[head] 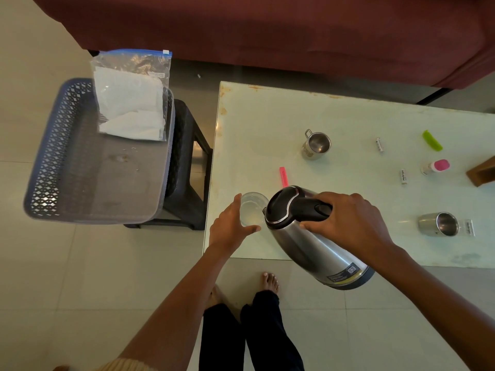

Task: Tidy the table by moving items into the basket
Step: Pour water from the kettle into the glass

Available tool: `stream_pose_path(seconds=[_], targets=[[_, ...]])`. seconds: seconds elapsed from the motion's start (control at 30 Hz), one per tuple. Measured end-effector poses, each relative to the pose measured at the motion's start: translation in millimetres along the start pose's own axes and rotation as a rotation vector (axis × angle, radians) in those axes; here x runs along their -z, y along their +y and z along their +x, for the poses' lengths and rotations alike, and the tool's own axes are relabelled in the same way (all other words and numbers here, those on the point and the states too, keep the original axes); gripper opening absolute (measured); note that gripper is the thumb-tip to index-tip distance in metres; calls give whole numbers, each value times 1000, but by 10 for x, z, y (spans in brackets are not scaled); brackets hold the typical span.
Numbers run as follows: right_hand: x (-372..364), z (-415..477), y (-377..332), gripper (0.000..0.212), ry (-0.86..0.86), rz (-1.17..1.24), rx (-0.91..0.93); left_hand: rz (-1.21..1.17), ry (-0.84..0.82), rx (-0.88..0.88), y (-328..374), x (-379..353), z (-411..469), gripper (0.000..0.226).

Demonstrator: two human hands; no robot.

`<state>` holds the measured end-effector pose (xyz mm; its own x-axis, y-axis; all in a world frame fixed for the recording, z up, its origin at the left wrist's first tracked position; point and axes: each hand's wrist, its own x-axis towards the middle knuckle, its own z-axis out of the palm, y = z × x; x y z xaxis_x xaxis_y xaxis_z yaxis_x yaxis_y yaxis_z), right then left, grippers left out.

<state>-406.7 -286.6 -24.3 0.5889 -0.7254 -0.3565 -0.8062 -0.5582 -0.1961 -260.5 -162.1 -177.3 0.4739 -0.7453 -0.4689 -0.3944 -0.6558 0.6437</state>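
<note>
Only a clear zip bag of white paper (131, 103) lay in the grey perforated plastic basket (51, 162), while the right hand (345, 223) had its fingers closed on the tilted steel kettle's black handle (308, 207), the left hand (231, 226) seemingly cupped the clear plastic cup (251, 210) with fingers curled loosely, and two steel mugs (316, 144) and small items remained on the pale glass desk (267, 124).

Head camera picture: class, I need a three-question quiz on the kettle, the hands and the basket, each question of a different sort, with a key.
1. True or false: the kettle is tilted toward the clear cup.
2. Which hand grips the kettle handle?
3. What lies in the basket? A) a steel mug B) a plastic bag C) nothing

Key
1. True
2. The right hand; the left hand holds the cup.
3. B, the plastic bag.
</note>
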Motion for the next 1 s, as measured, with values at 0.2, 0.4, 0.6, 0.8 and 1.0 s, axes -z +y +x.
stream_pose_path(seconds=[0.2, 0.4, 0.6, 0.8, 1.0], targets=[[4, -6, 1, 52, 2, 6, 8, -10, -5, -1, 5, -3, 2, 87], [4, -2, -4, 47, 3, 15, 2, 14, -13, 24, -10, -7, 5, 92], [-2, -2, 0, 48, 11, 18, 3, 16, -13, 21, -7, -9, 5, 92], [-6, 0, 1, 49, 14, 18, 6, 19, -14, 23, -7, -12, 4, 93], [-6, -1, -2, 49, 16, 15, 16, 4, -5, 13, -2, -7, -4, 90]])
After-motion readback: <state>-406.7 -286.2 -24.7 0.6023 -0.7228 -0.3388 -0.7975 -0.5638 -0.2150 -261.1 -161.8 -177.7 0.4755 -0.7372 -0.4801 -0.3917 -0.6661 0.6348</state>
